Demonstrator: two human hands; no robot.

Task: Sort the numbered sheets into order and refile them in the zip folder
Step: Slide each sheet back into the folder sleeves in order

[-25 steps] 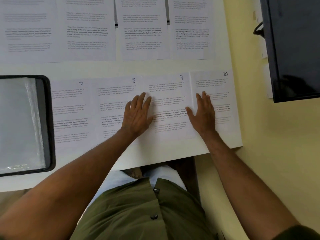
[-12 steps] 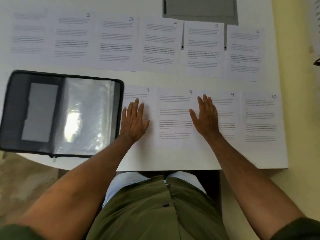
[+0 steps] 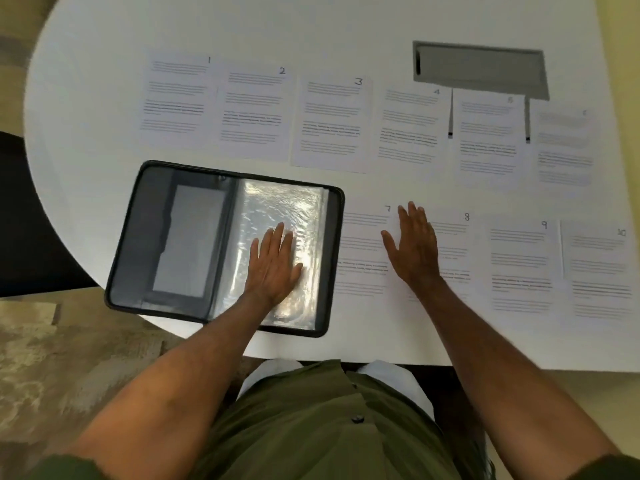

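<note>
Head view, looking down on a white table [image 3: 311, 26]. Left hand [image 3: 275, 263] lies flat, fingers straight and slightly spread, pressing on the clear plastic sleeve [image 3: 277, 209] in the right half of the open zip folder [image 3: 162, 237]; it grasps nothing. Right hand [image 3: 414, 247] rests flat with fingers extended over the boundary between sheet 7 [image 3: 363, 251] and sheet 8 [image 3: 453, 247], likewise grasping nothing.

Zip folder: black-edged, lying open at lower left of centre, its near edge overhanging the table rim; the left half shows a grey inner pocket. Its right edge touches or slightly overlaps sheet 7.

Lower row, centre to right edge of the frame: sheets 7, 8, sheet 9 [image 3: 519, 265] and sheet 10 [image 3: 599, 271], side by side, numbers handwritten at their top right corners.

Upper row, left to right: sheet 1 [image 3: 176, 98], sheet 2 [image 3: 254, 112], sheet 3 [image 3: 330, 123], sheet 4 [image 3: 410, 129], then two further sheets [image 3: 488, 140] whose numbers are too blurred to read.

A grey rectangular panel [image 3: 479, 69] is set in the tabletop at upper right, partly behind the upper row.

Olive shirt [image 3: 311, 427] fills the bottom centre.
</note>
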